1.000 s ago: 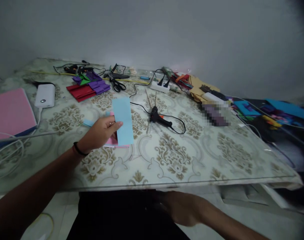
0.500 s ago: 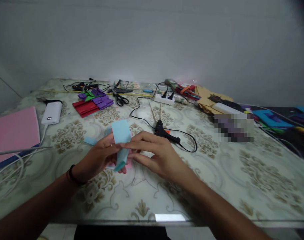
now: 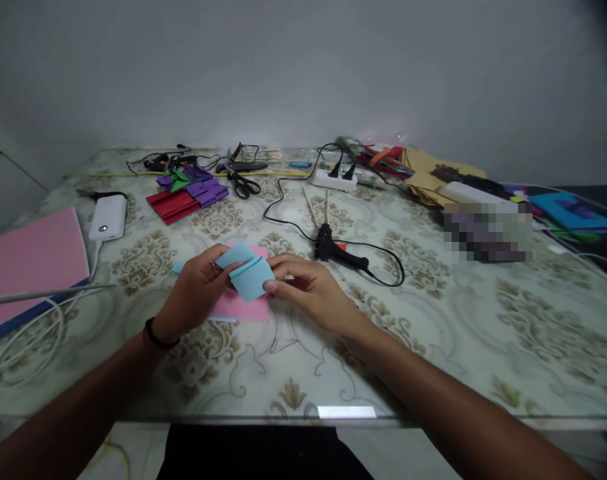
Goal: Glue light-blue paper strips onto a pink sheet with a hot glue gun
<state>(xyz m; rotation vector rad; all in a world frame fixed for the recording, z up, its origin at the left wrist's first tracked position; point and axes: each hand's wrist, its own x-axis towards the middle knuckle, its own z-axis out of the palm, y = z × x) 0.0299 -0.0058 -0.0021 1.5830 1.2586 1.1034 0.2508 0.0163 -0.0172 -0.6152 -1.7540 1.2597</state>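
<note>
A light blue folded paper [image 3: 253, 279] is held up between both hands, a raised crease running across it. My left hand [image 3: 197, 288] pinches its left side, thumb on top along the crease. My right hand [image 3: 313, 288] grips its right edge between thumb and fingers. Beneath it a pink paper [image 3: 246, 309] lies on the table, partly hidden by the hands and the blue paper. A small strip of blue paper [image 3: 177, 267] shows to the left of my left hand.
A black glue gun [image 3: 340, 251] with its cord lies beyond my right hand. Folded red paper [image 3: 173, 205], purple paper [image 3: 206, 191] and black scissors [image 3: 244, 187] are farther back. A white power bank [image 3: 107, 219] and pink sheets [image 3: 33, 257] are at left, a power strip [image 3: 334, 179] at the back.
The blue paper has turned from upright to a slanted, flatter pose, with its crease now facing up. More of the pink paper beneath shows. The view has shifted slightly.
</note>
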